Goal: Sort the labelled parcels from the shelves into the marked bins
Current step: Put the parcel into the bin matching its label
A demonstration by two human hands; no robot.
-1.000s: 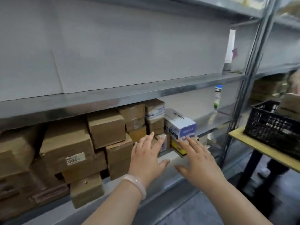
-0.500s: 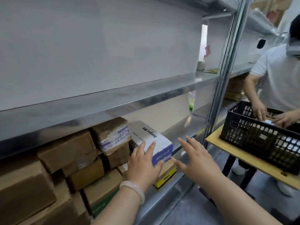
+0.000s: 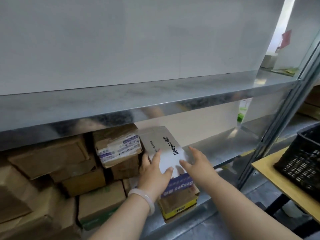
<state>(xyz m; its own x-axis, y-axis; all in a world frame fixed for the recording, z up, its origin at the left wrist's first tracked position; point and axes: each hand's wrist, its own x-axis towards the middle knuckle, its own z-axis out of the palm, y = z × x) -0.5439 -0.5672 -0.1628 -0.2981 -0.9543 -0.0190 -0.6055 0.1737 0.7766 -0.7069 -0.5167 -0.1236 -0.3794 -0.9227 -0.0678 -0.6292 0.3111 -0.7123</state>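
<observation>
Left hand (image 3: 152, 172) holds the white and blue Deeyeo box (image 3: 166, 146) from its left side: the thumb and the index finger lie on the top face, and the other fingers go down around the left edge. A pale bracelet (image 3: 143, 199) sits on this wrist. The right hand (image 3: 199, 163) is at the right side of the same box with its fingers straight and spread, the thumb laid on the top face; if the palm presses the side, I cannot tell. The box stands on the lower shelf (image 3: 216, 149) of a metal rack, on top of a brown carton with a yellow strip (image 3: 180, 203), and its front end is tilted toward the person. Just beside it on the left is a carton with blue and white tape (image 3: 117, 146), and more brown cartons (image 3: 48, 156) are piled further left. At the right, well apart from the box, a black crate (image 3: 304, 160) stands on a wooden table (image 3: 266, 170).
</observation>
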